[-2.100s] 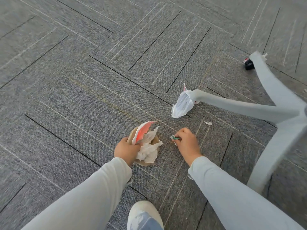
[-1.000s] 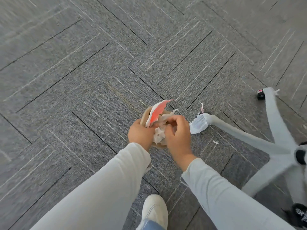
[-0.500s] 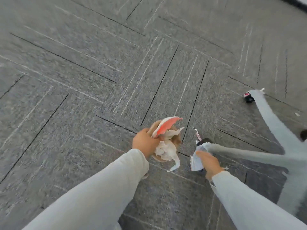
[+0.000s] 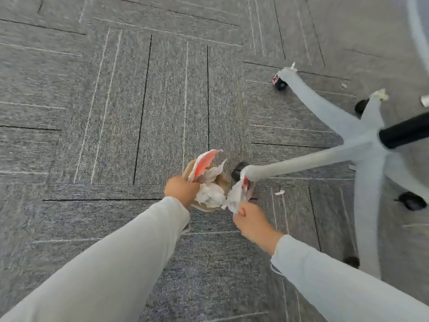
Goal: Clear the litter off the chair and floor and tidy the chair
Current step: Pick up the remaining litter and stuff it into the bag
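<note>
My left hand (image 4: 181, 189) grips a bundle of litter (image 4: 209, 182): a brown paper piece, crumpled white tissue and a torn red and white wrapper. My right hand (image 4: 251, 223) pinches a white wrapper (image 4: 236, 197) with a red patch, held right next to the bundle and just below the end of a chair leg. The chair's pale grey star base (image 4: 362, 145) lies to the right, with a black centre column (image 4: 405, 131). The seat is out of view.
Small white scraps lie on the grey carpet: one (image 4: 279, 192) beside the near leg, others (image 4: 344, 85) further right. Paper bits (image 4: 380, 94) cling to the leg tips. Black castors (image 4: 412, 201) sit under the legs.
My right hand has pulled the white wrapper off the tip of the chair leg and brought it beside the bundle in my left hand. The view has shifted so more of the chair base shows.
</note>
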The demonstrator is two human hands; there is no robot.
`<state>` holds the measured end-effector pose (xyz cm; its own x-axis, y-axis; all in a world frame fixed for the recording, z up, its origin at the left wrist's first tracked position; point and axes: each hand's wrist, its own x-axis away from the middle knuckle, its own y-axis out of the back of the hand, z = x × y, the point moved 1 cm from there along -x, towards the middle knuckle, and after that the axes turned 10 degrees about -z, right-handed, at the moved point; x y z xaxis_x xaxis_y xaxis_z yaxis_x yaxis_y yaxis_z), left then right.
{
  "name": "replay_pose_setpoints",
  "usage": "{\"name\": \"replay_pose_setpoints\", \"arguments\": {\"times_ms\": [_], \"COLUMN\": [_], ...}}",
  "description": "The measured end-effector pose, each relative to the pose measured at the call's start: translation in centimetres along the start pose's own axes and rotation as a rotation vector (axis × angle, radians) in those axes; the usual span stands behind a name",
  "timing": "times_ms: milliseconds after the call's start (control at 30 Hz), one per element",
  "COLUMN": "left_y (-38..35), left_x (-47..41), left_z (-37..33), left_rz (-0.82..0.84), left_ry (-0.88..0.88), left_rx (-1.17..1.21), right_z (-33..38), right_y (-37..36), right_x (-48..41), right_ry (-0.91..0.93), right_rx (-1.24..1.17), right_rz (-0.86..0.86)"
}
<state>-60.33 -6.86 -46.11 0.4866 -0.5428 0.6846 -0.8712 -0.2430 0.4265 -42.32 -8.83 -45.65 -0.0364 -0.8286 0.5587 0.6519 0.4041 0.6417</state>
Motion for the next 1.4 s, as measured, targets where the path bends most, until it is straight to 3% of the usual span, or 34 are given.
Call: {"name": "replay_pose_setpoints", "arguments": {"times_ms": [100, 233, 400, 500, 567, 700, 800, 867, 900, 967, 1033, 1100, 1267, 1400], "left_y": [0.1, 1.2, 2.4, 2.3, 2.2, 2.0, 1.7, 1.5, 1.4, 0.8, 0.1, -0.8, -3.7, -5.3], "left_x": [0.4, 0.9, 1.4, 2.2, 2.7, 3.2, 2.5, 1.9, 1.8, 1.4, 1.1, 1.0, 2.3, 2.9], "left_z": [1.3, 2.5, 2.2, 1.5, 1.1, 0.5, 1.5, 2.1, 2.2, 2.2, 1.9, 1.5, -0.8, -1.8], "left_rz": [0.012, -0.015, 0.062, 0.152, 0.195, 0.298, 0.278, 0.237, 0.202, 0.119, 0.047, -0.002, 0.006, 0.045], "left_ry": [0.029, 0.041, 0.146, 0.19, 0.161, 0.069, 0.099, 0.086, 0.087, 0.072, 0.038, 0.013, -0.087, -0.106], "left_rx": [-0.025, -0.04, 0.193, 0.364, 0.455, 0.416, 0.436, 0.438, 0.436, 0.39, 0.327, 0.284, 0.296, 0.343], "right_z": [-0.8, 1.7, 6.4, 8.1, 8.6, 8.6, 7.8, 7.0, 6.5, 5.0, 2.8, 0.6, -3.4, -7.0], "right_y": [-1.1, 0.7, 1.9, 1.1, 0.5, -0.8, -1.0, -0.9, -0.8, 0.1, 1.6, 3.0, 4.7, 6.2], "right_x": [2.2, 1.0, -0.3, -0.5, -0.3, 0.5, 0.0, -0.3, -0.2, -0.4, -1.4, -2.6, -4.4, -6.4], "right_ry": [0.046, 0.226, 0.657, 0.778, 0.754, 0.766, 0.78, 0.792, 0.786, 0.718, 0.655, 0.579, 0.456, 0.107], "right_rx": [0.034, -0.067, 0.053, 0.094, 0.053, 0.076, 0.303, 0.264, 0.178, 0.005, 0.008, 0.11, 0.279, 0.46], "right_rz": [0.099, -0.245, -0.388, -0.454, -0.34, -0.107, 0.055, 0.149, 0.136, -0.057, -0.317, -0.467, -0.514, -0.423]}}
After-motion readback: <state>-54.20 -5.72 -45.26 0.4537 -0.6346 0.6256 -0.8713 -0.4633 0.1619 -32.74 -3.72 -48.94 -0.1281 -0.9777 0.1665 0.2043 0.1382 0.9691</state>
